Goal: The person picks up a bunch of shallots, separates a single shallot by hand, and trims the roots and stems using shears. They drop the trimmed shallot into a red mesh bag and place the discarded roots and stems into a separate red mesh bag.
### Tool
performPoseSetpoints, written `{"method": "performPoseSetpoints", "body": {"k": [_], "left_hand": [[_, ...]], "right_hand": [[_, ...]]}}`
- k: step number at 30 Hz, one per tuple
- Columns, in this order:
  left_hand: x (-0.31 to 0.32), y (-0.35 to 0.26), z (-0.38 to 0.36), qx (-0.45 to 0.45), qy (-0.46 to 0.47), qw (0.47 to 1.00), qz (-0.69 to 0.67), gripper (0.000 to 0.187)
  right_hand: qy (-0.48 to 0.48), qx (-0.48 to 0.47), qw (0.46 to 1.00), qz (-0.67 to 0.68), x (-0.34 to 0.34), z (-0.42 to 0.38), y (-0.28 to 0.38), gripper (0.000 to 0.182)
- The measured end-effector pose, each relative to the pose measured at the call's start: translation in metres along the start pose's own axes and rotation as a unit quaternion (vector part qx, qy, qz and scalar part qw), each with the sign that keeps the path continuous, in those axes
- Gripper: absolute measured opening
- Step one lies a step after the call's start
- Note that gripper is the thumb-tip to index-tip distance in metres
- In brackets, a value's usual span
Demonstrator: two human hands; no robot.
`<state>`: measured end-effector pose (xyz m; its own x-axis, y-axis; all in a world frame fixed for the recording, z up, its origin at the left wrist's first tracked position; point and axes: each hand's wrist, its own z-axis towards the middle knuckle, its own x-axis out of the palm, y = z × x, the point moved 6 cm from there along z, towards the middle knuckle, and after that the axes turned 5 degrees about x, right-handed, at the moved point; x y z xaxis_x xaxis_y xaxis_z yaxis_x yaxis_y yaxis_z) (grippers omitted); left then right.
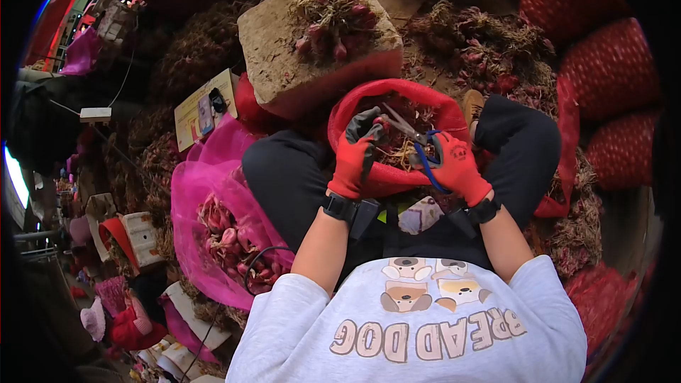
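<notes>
My left hand (356, 150), in a red and grey work glove, is closed with its fingertips pinching a small reddish shallot (381, 122). My right hand (457, 164), gloved the same way, grips blue-handled scissors (406, 126) whose blades point up and left towards the shallot. Between the blades there appears to be a narrow gap. Both hands are over an open red mesh sack (397, 87) between my legs, with dry trimmings and stalks inside it. To my left, a pink mesh bag (190, 191) holds several shallots (228, 236).
A bunch of shallots with dry stalks (337, 25) lies on a foam block (273, 57) ahead. More dried bunches (489, 42) are heaped at the front right. Full red mesh sacks (610, 64) line the right. A phone (206, 115) rests on a board (186, 122).
</notes>
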<state>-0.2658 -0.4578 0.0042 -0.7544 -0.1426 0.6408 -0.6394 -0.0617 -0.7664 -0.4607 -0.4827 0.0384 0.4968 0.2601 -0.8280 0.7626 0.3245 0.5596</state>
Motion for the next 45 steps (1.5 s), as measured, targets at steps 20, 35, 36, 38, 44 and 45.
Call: {"method": "performPoseSetpoints", "body": {"k": [20, 35, 36, 38, 44, 45], "left_hand": [[0.004, -0.001, -0.001, -0.017, 0.018, 0.999, 0.049, 0.042], [0.007, -0.004, -0.005, -0.06, 0.005, 0.995, 0.085, 0.041], [0.009, -0.006, -0.006, -0.079, -0.014, 0.992, 0.094, 0.039], [0.01, -0.003, -0.008, -0.106, -0.037, 0.992, 0.062, 0.035], [-0.007, 0.001, -0.008, -0.054, 0.027, 0.994, 0.095, 0.029], [-0.009, 0.001, -0.007, -0.025, 0.05, 0.988, 0.144, 0.029]], "right_hand": [[-0.021, -0.028, 0.999, 0.013, -0.012, -0.003, 0.007, 0.044], [0.054, 0.007, 0.997, 0.051, 0.0, -0.003, -0.008, 0.029], [0.062, 0.014, 0.996, 0.07, -0.009, -0.002, 0.002, 0.029], [0.037, 0.004, 0.997, 0.072, -0.015, -0.002, 0.005, 0.032], [-0.017, -0.036, 0.998, -0.05, -0.008, -0.004, 0.004, 0.047], [-0.022, -0.042, 0.997, -0.057, -0.006, -0.004, 0.004, 0.047]]}}
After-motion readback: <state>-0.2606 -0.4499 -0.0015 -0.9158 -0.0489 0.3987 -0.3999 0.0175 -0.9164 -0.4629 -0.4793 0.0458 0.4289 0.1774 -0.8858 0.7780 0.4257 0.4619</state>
